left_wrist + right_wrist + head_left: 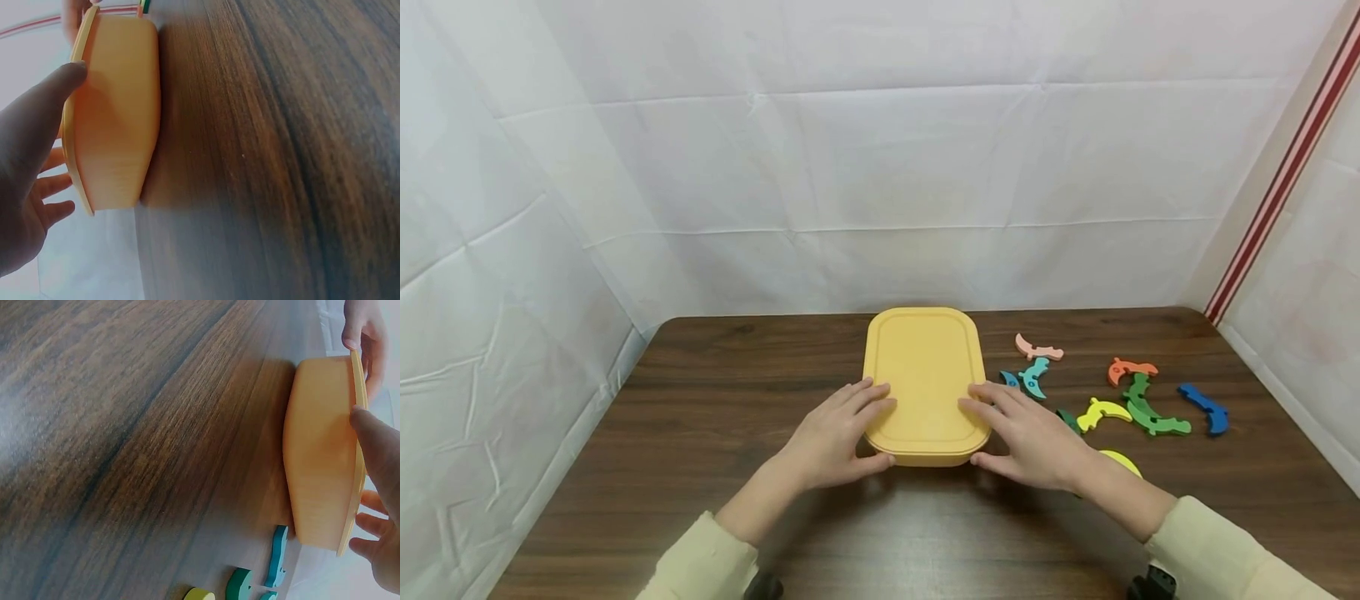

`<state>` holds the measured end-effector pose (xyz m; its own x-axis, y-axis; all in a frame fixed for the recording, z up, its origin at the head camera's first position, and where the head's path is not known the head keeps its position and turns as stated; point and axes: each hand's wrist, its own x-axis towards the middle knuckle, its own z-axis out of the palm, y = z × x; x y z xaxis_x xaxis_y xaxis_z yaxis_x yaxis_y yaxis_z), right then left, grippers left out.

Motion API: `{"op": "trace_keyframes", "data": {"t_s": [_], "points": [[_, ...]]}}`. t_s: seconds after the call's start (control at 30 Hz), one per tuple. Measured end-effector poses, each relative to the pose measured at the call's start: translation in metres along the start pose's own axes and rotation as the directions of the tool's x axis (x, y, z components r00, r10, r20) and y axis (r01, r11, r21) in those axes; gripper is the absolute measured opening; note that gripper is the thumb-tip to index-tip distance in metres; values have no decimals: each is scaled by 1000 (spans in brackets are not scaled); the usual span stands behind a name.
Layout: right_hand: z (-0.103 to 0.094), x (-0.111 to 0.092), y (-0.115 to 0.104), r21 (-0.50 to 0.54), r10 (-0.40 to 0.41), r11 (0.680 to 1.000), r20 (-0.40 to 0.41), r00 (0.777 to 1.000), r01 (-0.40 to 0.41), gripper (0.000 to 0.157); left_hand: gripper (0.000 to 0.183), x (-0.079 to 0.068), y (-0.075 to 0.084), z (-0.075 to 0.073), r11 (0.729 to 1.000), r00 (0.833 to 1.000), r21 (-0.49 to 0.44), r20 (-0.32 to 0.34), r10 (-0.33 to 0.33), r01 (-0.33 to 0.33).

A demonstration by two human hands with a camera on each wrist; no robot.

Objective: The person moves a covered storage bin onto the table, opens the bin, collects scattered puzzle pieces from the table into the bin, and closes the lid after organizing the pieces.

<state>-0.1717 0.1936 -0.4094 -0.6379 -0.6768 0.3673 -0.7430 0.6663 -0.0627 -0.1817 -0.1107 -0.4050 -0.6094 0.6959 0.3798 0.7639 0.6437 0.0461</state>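
Observation:
A yellow lidded box (925, 379), rounded at its corners, stands on the table with its lid on. My left hand (838, 433) rests at the box's left front corner, fingers spread over the top and thumb at the rim. On the opposite side, my right hand (1030, 433) touches the lid the same way, its thumb by the front right corner. Both wrist views show a thumb against the lid's edge (70, 144) and the box's tapered front wall (322, 450) below it. What is inside the box is hidden.
Right of the box lie several colourful curved pieces: pink (1037, 348), turquoise (1034, 377), orange (1131, 369), yellow (1102, 412), green (1153, 412) and blue (1205, 408). A yellow-green piece (1122, 462) is partly behind my right forearm. White cloth (880, 167) encloses the dark wooden table (722, 400).

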Motion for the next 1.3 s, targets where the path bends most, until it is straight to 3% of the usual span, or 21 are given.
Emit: {"op": "trace_keyframes", "data": {"t_s": [0.3, 0.67, 1.3], "points": [[2, 5, -2, -51, -56, 997, -27, 998, 54, 59, 63, 0, 1, 1, 1000, 1000, 12, 14, -26, 26], [3, 5, -1, -135, -133, 983, -46, 990, 126, 55, 60, 2, -1, 3, 999, 1000, 46, -11, 3, -2], [4, 4, 0, -198, -232, 958, -99, 968, 209, 49, 58, 5, -1, -5, 999, 998, 36, 57, -14, 12]]}}
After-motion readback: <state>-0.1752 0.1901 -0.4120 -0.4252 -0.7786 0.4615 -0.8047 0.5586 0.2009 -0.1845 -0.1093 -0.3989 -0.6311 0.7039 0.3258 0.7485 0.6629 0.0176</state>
